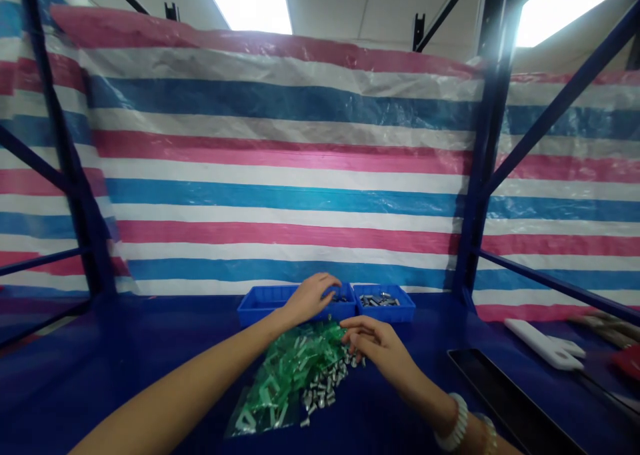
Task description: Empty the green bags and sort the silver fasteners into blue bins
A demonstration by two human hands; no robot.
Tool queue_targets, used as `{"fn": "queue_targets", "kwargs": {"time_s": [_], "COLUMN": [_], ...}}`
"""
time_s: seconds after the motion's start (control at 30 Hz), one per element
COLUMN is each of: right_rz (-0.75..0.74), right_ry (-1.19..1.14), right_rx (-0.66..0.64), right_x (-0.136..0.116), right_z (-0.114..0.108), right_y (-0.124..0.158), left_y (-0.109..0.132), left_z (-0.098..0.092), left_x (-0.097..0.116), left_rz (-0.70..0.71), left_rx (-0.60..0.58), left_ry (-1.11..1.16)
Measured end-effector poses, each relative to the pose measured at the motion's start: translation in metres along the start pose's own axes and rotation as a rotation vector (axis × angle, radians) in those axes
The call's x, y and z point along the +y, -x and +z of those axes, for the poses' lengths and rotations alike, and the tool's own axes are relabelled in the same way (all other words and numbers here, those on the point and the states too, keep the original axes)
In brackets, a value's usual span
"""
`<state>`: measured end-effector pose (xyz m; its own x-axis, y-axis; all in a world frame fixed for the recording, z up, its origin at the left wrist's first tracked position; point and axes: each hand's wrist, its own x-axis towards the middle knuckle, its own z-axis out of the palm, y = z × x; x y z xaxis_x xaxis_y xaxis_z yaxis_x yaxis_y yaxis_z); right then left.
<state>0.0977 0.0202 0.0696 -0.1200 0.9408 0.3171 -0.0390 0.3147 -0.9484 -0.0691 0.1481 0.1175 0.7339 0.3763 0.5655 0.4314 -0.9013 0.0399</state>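
1. On the blue bench [150, 368], the left hand [310, 298] reaches, fingers curled, into the left of two blue plastic trays [260, 306]; whether it grips anything is hidden.
2. The right hand [373, 343], loosely curled, its grip unclear, sits at the edge of a heap of small silver metal fittings [320, 388].
3. That heap touches a clear bag of green plastic pieces [280, 381], just before the trays; the second blue tray [385, 315] holds more silver pieces.
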Motion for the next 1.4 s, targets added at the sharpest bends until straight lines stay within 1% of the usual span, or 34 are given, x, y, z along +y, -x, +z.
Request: {"fn": "queue_targets", "kwargs": {"time_s": [0.07,0.13,0.23,0.33,0.5,0.63,0.73,0.8,0.87,0.93,0.97,1.03,1.13,1.17,1.2,1.3,1.4], "right_rz": [0.001,0.003,0.001,0.0,-0.01,-0.037,-0.062,-0.077,-0.122,-0.218,-0.283,-0.424,-0.565,-0.586,-0.597,-0.601,-0.605], "right_ry": [0.016,0.023,0.034,0.055,0.075,0.07,0.083,0.117,0.179,0.278,0.341,0.468,0.583,0.602,0.619,0.663,0.736], "right_rx": [0.02,0.034,0.064,0.069,0.042,0.04,0.059,0.077,0.12,0.157,0.151,0.084,-0.033,-0.055,-0.074,-0.123,-0.169], "right_x": [-0.004,-0.007,-0.008,-0.008,-0.007,0.001,0.005,0.004,-0.001,-0.008,-0.012,-0.017,-0.019,-0.018,-0.017,-0.016,-0.018], "right_z": [-0.003,-0.004,-0.004,-0.004,-0.006,-0.007,-0.008,-0.008,-0.007,-0.004,-0.003,0.001,0.006,0.007,0.007,0.006,0.005], "right_y": [-0.001,-0.002,-0.002,-0.002,-0.003,-0.007,-0.008,-0.008,-0.005,0.0,0.003,0.009,0.016,0.017,0.017,0.017,0.018], "left_y": [0.006,0.011,0.013,0.011,0.012,0.014,0.012,0.013,0.017,0.026,0.032,0.045,0.062,0.065,0.068,0.072,0.075], "left_z": [0.001,0.004,0.01,0.016,0.022,0.026,0.024,0.018,0.009,0.0,-0.004,-0.009,-0.013,-0.014,-0.016,-0.02,-0.022], "left_x": [-0.001,0.0,-0.001,-0.001,-0.005,-0.012,-0.012,-0.006,0.006,0.024,0.034,0.055,0.079,0.084,0.087,0.089,0.088], "left_rz": [0.105,0.174,0.214,0.243,0.328,0.381,0.373,0.335,0.253,0.143,0.084,-0.042,-0.286,-0.341,-0.375,-0.434,-0.455], "left_rx": [-0.122,-0.22,-0.291,-0.295,-0.253,-0.221,-0.187,-0.146,-0.073,0.012,0.047,0.085,0.074,0.062,0.053,0.041,-0.017], "left_ry": [-0.06,-0.128,-0.231,-0.31,-0.372,-0.346,-0.271,-0.199,-0.118,-0.043,-0.001,0.169,0.688,0.812,0.874,0.88,0.852]}}
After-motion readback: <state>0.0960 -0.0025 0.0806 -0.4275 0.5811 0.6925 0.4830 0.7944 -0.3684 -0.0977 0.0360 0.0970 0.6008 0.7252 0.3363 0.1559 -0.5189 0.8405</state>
